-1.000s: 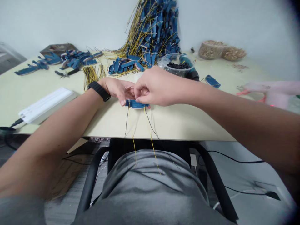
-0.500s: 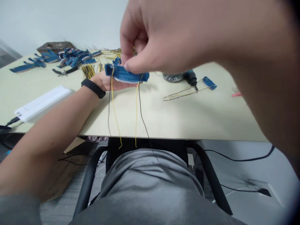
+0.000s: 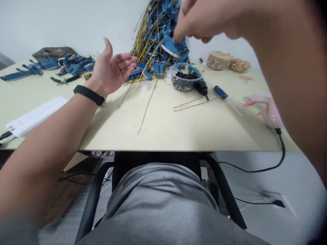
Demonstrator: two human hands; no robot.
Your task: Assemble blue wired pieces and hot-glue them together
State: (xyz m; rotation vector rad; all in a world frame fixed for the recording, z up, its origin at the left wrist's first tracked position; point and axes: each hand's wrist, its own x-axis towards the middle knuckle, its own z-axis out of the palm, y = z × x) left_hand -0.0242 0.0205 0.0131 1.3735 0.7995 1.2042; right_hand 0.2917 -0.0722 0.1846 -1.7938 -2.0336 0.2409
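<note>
My right hand (image 3: 201, 22) reaches to the tall heap at the back, its thumb and fingers pinching a blue fabric piece (image 3: 170, 46) with a pale edge. Yellow and black wires trail from that area down over the table; which belong to the held piece I cannot tell. My left hand (image 3: 112, 69), with a black band (image 3: 88, 94) on the wrist, is held palm up, fingers stretched and empty, just left of the heap (image 3: 150, 37) of wired blue pieces. A separate blue piece (image 3: 220, 92) with wires lies on the table at right.
A clear tub (image 3: 182, 85) of small black parts stands beside a teal power tool (image 3: 201, 83). At right lies a pink glue gun (image 3: 272, 110); bags of pale pellets (image 3: 219, 61) sit behind. Leftward are a white box (image 3: 37, 114), cutters (image 3: 65, 80) and more blue pieces (image 3: 74, 64).
The right hand has carried the blue piece up and away onto the heap. The left hand has come off the piece and turned palm up. The view has tilted, showing more at back and right.
</note>
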